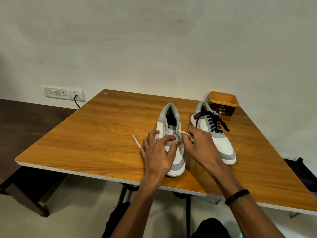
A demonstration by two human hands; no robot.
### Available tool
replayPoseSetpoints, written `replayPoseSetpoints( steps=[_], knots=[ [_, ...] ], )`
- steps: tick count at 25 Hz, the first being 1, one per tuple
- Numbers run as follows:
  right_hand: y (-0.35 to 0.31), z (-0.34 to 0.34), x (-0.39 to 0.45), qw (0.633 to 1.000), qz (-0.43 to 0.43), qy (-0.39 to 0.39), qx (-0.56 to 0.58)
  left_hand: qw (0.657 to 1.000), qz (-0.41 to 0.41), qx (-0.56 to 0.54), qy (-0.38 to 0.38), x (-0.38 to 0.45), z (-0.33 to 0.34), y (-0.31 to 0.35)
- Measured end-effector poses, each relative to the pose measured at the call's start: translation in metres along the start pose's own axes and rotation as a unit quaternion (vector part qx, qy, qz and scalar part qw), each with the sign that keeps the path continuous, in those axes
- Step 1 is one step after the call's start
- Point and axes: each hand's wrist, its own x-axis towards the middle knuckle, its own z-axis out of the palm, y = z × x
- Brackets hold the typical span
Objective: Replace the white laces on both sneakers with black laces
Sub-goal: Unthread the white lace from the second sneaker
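Note:
Two grey-and-white sneakers stand on the wooden table (85, 134), toes toward me. The right sneaker (221, 145) carries black laces (211, 121) through all its eyelets. The left sneaker (171, 122) has nearly bare eyelets; a white lace (186, 134) remains only at its lowest holes. My left hand (158, 152) rests on this shoe's front, fingertips pressing by the bottom eyelets. My right hand (200, 145) pinches one strand of the white lace just right of the tongue. The lace's other end (136, 140) lies loose on the table left of the shoe.
An open orange-rimmed brown tub (223, 104) stands at the table's far right corner, behind the right sneaker. A wall socket panel (63, 93) with a black cable is at the left. Dark furniture (25, 134) stands left of the table, a dark chair (301, 172) at the right.

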Motion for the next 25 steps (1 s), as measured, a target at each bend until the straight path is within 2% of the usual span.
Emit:
replayPoseSetpoints(
  steps=[4, 8, 11, 14, 15, 17, 19, 22, 25],
  knots=[
    [0.007, -0.008, -0.006, 0.996, -0.018, -0.089, -0.025, 1.0, 0.002, -0.001, 0.004, 0.0, 0.002, -0.001],
    [0.016, -0.004, -0.012, 0.999, -0.008, -0.026, -0.034, 1.0, 0.0, -0.007, 0.009, -0.001, 0.002, -0.001],
    [0.011, -0.007, -0.017, 0.994, 0.05, 0.023, 0.094, 1.0, -0.003, -0.004, 0.009, 0.0, 0.003, -0.001],
    [0.003, -0.004, -0.015, 0.944, 0.15, 0.057, 0.287, 1.0, -0.003, -0.005, 0.007, 0.0, 0.004, -0.002],
    [0.0, -0.002, -0.014, 0.929, 0.164, 0.056, 0.326, 1.0, -0.003, -0.006, 0.006, 0.0, 0.004, -0.002],
    [-0.003, 0.002, -0.012, 0.921, 0.171, 0.055, 0.345, 1.0, -0.001, -0.003, 0.003, 0.0, 0.003, -0.003],
    [-0.003, 0.002, -0.014, 0.942, 0.154, 0.047, 0.294, 1.0, 0.002, -0.002, 0.002, -0.001, 0.003, -0.002],
    [0.0, -0.002, -0.015, 0.99, 0.073, -0.016, 0.122, 1.0, 0.003, -0.001, 0.009, -0.001, 0.003, -0.002],
    [0.003, -0.007, -0.011, 0.999, 0.017, -0.041, 0.01, 1.0, 0.004, -0.002, 0.008, -0.001, 0.004, -0.002]
  ],
)
